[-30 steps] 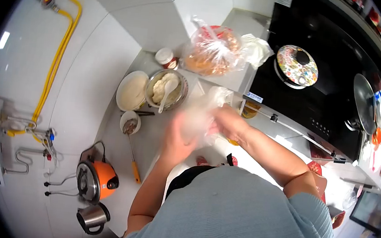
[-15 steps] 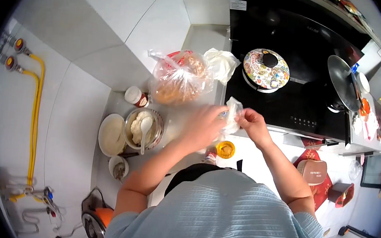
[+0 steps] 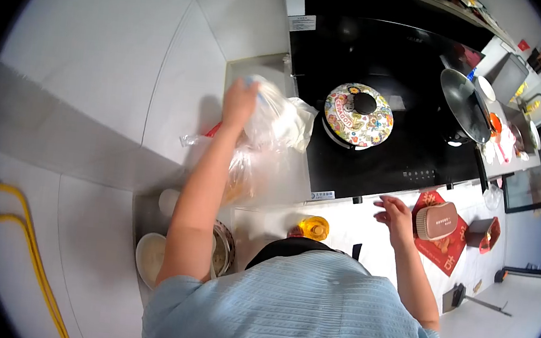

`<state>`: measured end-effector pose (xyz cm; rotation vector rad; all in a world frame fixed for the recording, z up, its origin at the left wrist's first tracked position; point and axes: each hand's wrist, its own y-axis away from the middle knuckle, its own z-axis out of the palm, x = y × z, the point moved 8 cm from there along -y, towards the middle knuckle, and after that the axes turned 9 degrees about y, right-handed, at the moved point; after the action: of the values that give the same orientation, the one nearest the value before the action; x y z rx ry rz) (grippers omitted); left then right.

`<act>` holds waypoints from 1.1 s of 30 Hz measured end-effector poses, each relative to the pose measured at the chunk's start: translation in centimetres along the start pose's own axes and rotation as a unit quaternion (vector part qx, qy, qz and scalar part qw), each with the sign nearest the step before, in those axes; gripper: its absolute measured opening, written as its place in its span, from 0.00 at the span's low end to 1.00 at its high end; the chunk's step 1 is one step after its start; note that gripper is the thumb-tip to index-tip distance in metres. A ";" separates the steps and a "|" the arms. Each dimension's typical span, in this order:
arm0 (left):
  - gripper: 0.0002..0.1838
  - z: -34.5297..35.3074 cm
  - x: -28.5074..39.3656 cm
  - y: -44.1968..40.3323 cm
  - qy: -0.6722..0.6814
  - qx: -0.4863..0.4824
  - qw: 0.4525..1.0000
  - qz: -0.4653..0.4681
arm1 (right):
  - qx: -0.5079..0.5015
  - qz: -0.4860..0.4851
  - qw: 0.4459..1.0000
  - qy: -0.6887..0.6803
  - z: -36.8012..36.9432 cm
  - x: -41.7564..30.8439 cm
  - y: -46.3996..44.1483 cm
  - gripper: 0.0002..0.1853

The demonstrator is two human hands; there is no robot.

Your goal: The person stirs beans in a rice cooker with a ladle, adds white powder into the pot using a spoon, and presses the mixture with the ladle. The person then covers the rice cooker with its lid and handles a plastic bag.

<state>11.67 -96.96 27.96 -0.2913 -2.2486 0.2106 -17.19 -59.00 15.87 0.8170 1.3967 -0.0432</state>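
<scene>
Reaching far across the counter's back corner, my left hand (image 3: 239,106) grips the top of a thin whitish plastic bag (image 3: 269,117), blurred by motion. The bag hangs beside a crumpled white piece (image 3: 302,125), cloth or plastic. Below my left forearm lies a clear plastic bag (image 3: 240,176) with brownish contents, partly hidden. My right hand (image 3: 396,215) is off to the right, in front of the stove edge, fingers apart and holding nothing. On the black stove (image 3: 374,172) stands a pot (image 3: 359,117) with a flowered lid and black knob.
A frying pan (image 3: 464,106) is on the stove's right. A bottle of yellow oil (image 3: 314,228) stands near my waist. Bowls (image 3: 148,258) are partly behind my left arm. A brown stool (image 3: 436,221) is on a red mat (image 3: 450,261). Yellow pipes (image 3: 32,244) run along the left wall.
My hands have parted. The left has moved up and left to the back corner with the plastic bag; the right has let go and moved right and lower. The view has shifted too.
</scene>
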 end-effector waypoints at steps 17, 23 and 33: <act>0.16 14.8 -25.4 -18.0 -0.498 -0.178 0.845 -0.085 | 0.423 0.327 0.844 -0.038 -13.6 33.8 25.9 0.12; 0.15 13.3 -23.9 -16.9 -0.385 -0.127 0.886 -0.224 | 0.463 0.333 0.812 -0.124 -12.3 34.1 27.6 0.13; 0.22 13.0 -2.2 1.1 0.492 0.040 0.870 0.008 | 0.370 0.196 0.828 -0.373 -19.8 37.3 24.5 0.31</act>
<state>3.18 -97.25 17.80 -0.2833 -1.2179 0.1178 -13.96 -14.57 -4.11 1.5145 0.4073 -0.5580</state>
